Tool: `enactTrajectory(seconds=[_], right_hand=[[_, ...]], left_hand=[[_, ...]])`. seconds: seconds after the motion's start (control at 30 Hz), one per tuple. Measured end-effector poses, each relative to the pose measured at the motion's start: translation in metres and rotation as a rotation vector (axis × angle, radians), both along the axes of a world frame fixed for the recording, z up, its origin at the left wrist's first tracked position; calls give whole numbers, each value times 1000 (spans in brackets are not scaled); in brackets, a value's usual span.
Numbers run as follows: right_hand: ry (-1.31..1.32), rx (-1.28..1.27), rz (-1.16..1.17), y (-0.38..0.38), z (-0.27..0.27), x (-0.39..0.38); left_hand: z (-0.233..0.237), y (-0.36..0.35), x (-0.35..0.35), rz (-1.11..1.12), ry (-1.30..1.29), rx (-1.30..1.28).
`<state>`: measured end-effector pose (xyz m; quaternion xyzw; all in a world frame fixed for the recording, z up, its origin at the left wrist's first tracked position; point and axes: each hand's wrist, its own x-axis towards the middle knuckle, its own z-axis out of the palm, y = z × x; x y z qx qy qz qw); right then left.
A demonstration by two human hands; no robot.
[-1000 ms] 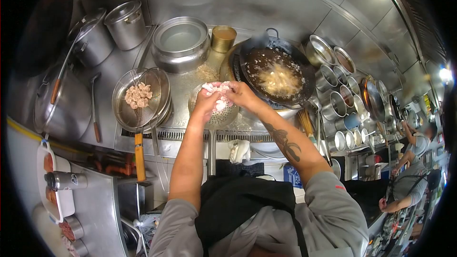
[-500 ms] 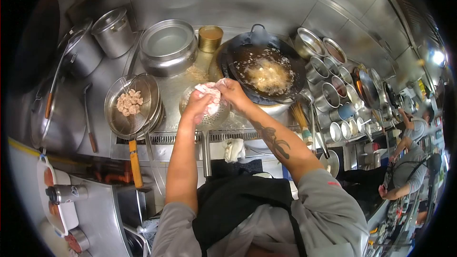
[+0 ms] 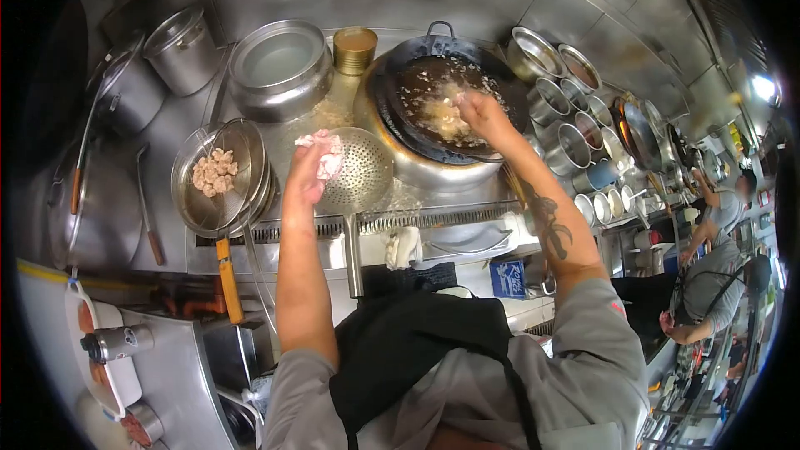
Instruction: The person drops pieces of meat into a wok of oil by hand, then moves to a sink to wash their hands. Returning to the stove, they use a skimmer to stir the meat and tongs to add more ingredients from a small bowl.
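Observation:
My left hand (image 3: 303, 177) is closed around a clump of raw, pale pink meat (image 3: 331, 155), beside the perforated bowl of a skimmer (image 3: 367, 171) whose metal handle points toward me. Over the black wok (image 3: 408, 56) on the right, my right hand (image 3: 485, 115) hangs low with its fingers drawn together. Whether a piece of meat is between those fingertips I cannot make out. Just below them, hot oil (image 3: 439, 115) bubbles around frying pieces. Left of my left hand, cooked meat chunks (image 3: 214, 173) lie in a wire strainer with a wooden handle (image 3: 229, 282).
Behind the skimmer stand a wide metal pot (image 3: 279, 108) of liquid and an open tin can (image 3: 355, 51). Several metal containers (image 3: 569, 148) line the right side. A folded white cloth (image 3: 403, 247) lies at the front edge. A co-worker (image 3: 708, 287) stands far right.
My hands have parted. The right one has moved right, from the meat to above the wok; the left one has shifted slightly left with the remaining meat, uncovering the skimmer.

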<state>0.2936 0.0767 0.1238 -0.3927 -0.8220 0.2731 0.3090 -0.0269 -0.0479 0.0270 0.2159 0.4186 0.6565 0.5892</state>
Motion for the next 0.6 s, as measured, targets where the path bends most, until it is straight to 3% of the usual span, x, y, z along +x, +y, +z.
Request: enactTrajectory(seconds=[0.03,0.13,0.27,0.3,0.4,0.47,0.53,0.6], right_hand=[[-139,214,19,11,-14,15],[-455,248,8,26,-44,58],[-767,-32,-200,40,-44,98],[-773,114,-244,33,-29,94],[-615,220,-181,-4,43,35],[-306,244,92,-10,43,-7],[-177,120,195,-46,53,-64],[-150,91,387,-45,19,-105]], left_hand=[[-2,1,1,-6,5,-1],[-1,-1,6,-92,33,23],[-2,-1,14,-82,99,18],[-2,-1,17,-87,98,33],[3,-1,28,-117,163,78],[6,0,37,-148,219,113],[6,6,48,-195,262,155],[19,7,58,-247,421,144]])
